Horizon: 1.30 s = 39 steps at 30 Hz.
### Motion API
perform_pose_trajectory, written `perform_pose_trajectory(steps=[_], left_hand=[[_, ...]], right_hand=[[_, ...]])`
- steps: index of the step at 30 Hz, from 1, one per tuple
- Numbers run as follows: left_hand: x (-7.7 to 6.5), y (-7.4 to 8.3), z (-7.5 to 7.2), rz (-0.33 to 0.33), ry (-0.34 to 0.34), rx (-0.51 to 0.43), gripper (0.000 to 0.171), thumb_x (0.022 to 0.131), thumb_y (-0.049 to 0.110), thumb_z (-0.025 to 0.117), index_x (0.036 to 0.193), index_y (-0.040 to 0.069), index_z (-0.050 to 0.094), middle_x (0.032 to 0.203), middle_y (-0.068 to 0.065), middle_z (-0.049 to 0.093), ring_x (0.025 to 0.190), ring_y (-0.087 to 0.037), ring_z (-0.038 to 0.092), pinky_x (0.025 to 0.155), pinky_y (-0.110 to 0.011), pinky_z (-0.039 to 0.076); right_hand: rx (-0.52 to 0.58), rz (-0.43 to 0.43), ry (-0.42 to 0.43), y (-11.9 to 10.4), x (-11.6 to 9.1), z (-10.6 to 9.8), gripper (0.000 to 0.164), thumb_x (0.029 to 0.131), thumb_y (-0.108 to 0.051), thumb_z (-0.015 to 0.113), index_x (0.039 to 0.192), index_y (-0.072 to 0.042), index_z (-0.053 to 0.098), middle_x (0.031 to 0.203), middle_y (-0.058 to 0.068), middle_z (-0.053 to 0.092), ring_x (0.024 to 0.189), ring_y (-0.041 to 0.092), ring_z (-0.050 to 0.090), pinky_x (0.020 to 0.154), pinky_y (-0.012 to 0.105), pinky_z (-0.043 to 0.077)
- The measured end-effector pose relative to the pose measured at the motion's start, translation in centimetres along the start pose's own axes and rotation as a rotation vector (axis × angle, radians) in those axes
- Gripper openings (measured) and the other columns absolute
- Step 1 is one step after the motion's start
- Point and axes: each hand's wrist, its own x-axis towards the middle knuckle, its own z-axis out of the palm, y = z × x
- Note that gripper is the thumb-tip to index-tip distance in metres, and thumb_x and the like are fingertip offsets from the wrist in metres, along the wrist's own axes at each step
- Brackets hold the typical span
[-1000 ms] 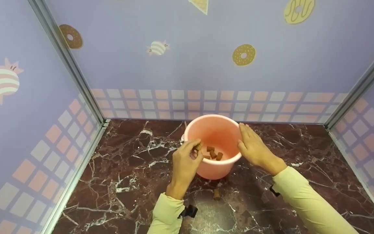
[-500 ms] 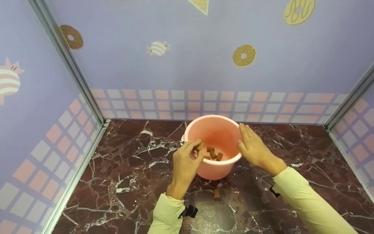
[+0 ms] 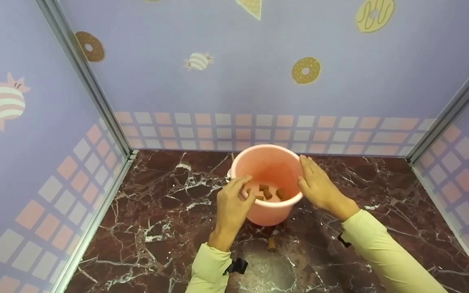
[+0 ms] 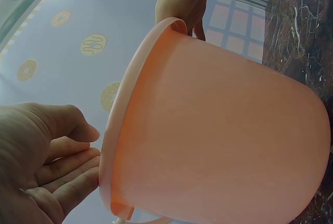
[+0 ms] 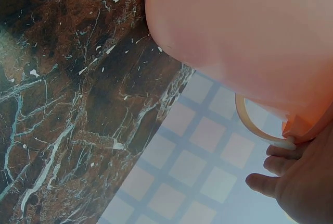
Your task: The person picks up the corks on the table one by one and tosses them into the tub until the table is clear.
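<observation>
A pink bucket (image 3: 269,213) stands upright with several small brown cork-like pieces (image 3: 267,194) on its bottom. At its near left rim is my left hand (image 3: 233,199), thumb and fingers bent but apart. In the left wrist view nothing shows between the thumb and fingers of that left hand (image 4: 47,161), which lie beside the bucket rim. My right hand (image 3: 320,183) rests on the right rim, its fingers fairly straight along the outside. The right wrist view shows the right hand (image 5: 307,182) near where the bucket handle (image 5: 250,122) joins.
One more brown cork-like piece (image 3: 272,244) lies on the dark marbled tabletop (image 3: 169,236) in front of the bucket. Purple printed panels (image 3: 226,89) enclose the table at the back and both sides, with metal posts (image 3: 96,93) at the corners.
The brown piece that my left fingers held has been let go into the bucket. A piece inside has shifted to the right. The right hand stays where it was.
</observation>
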Motion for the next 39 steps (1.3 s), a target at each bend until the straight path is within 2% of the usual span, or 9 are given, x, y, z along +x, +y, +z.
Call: perform_pose_trajectory(steps=[7,11,19,28,33,39], left_hand=[[-0.1,0.2,-0.2,-0.01,-0.008,0.003,0.032,0.079,-0.01,0.078,0.11,-0.004,0.079,0.106,-0.013,0.078,0.068,-0.023,0.068,0.062,-0.028,0.059],[-0.1,0.3,-0.3,-0.014,-0.011,-0.019,0.032,0.079,-0.011,0.079,0.11,-0.005,0.078,0.107,-0.014,0.078,0.071,-0.027,0.069,0.062,-0.031,0.06],[-0.5,0.5,-0.7,-0.023,-0.008,-0.017,0.032,0.08,-0.011,0.079,0.111,-0.004,0.079,0.107,-0.014,0.078,0.074,-0.024,0.07,0.065,-0.025,0.06],[-1.1,0.8,-1.0,-0.018,0.0,-0.021,0.036,0.076,-0.011,0.083,0.111,-0.003,0.079,0.107,-0.012,0.078,0.077,-0.023,0.071,0.068,-0.033,0.062],[-1.4,1.1,-1.2,-0.035,-0.007,-0.04,0.034,0.078,-0.009,0.083,0.111,-0.003,0.079,0.109,-0.012,0.078,0.083,-0.023,0.074,0.069,-0.026,0.061],[-1.8,1.0,-1.3,-0.035,0.01,-0.087,0.033,0.079,-0.012,0.08,0.111,-0.003,0.079,0.107,-0.012,0.078,0.078,-0.022,0.073,0.067,-0.021,0.06]], right_hand=[[0.001,0.013,-0.021,-0.1,-0.1,-0.1,0.069,0.106,-0.017,0.043,0.16,0.018,0.018,0.167,0.035,0.021,0.156,0.051,0.018,0.129,0.059,0.014],[-0.001,0.003,-0.009,0.0,-0.1,-0.1,0.069,0.105,-0.016,0.045,0.159,0.019,0.019,0.166,0.036,0.023,0.156,0.052,0.019,0.128,0.06,0.015],[0.0,0.009,-0.012,0.0,0.0,-0.1,0.069,0.106,-0.015,0.045,0.16,0.018,0.018,0.167,0.035,0.022,0.156,0.051,0.019,0.129,0.059,0.014],[-0.002,0.012,-0.018,0.0,0.0,-0.1,0.069,0.107,-0.017,0.045,0.16,0.018,0.018,0.167,0.036,0.022,0.156,0.051,0.018,0.129,0.059,0.014],[0.0,0.004,-0.016,0.0,-0.1,-0.1,0.068,0.106,-0.017,0.044,0.159,0.019,0.019,0.166,0.037,0.023,0.156,0.052,0.019,0.128,0.059,0.015],[0.001,0.004,-0.019,-0.1,0.0,-0.2,0.068,0.106,-0.016,0.044,0.159,0.019,0.019,0.166,0.037,0.022,0.156,0.051,0.019,0.129,0.059,0.014]])
